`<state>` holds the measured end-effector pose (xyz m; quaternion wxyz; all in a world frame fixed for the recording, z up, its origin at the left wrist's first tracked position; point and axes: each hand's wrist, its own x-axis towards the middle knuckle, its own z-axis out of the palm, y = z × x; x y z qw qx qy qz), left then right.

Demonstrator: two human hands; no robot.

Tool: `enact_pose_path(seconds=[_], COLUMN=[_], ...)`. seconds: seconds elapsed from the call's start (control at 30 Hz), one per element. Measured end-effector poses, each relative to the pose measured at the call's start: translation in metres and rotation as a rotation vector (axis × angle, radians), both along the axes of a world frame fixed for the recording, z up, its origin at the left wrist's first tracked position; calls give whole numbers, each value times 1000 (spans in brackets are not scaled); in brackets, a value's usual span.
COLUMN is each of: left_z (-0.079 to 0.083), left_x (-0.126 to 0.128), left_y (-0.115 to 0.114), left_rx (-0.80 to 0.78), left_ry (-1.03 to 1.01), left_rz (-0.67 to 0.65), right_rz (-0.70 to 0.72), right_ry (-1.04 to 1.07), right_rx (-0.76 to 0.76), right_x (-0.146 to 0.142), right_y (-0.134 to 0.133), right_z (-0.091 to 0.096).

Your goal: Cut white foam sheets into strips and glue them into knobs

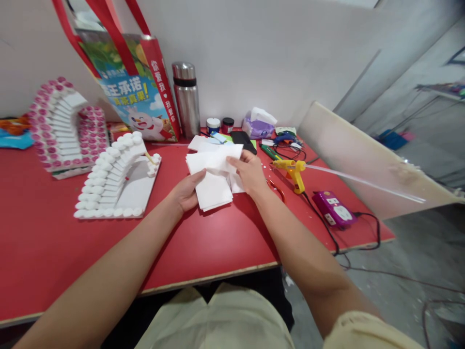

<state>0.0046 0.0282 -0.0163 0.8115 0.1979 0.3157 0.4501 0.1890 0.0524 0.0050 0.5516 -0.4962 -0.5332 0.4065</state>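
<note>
Several white paper pieces (214,186) are between my hands, above the red table. My left hand (188,190) pinches the stack at its left edge, thumb on top. With thumb over and fingers behind, my right hand (249,169) grips a white strip (214,159) lying across the top of the stack. More white sheets lie behind and under them. To the left stands a small white staircase model (112,182), edged with round white pads. Behind it is a similar staircase model with pink-dotted edges (61,126).
A steel thermos (186,99) and a printed bag (134,92) stand at the back. A yellow glue gun (292,169) with a long clear stick, a purple power socket (334,208) and cables lie right. A tissue pack (258,125), jars and a black phone (243,140) sit behind the papers.
</note>
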Motion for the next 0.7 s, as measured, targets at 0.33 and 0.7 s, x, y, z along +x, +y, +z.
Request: enact_pose_path(seconds=[0.33, 0.7], left_z=[10, 10], left_x=[1, 1], left_y=[2, 5], left_rx=[-47, -23], left_ry=[-32, -51], left_rz=[-22, 75], right_rz=[400, 440], right_ry=[-649, -1313], right_rx=[449, 585], right_x=[10, -31], right_y=[-24, -41], right_z=[19, 17])
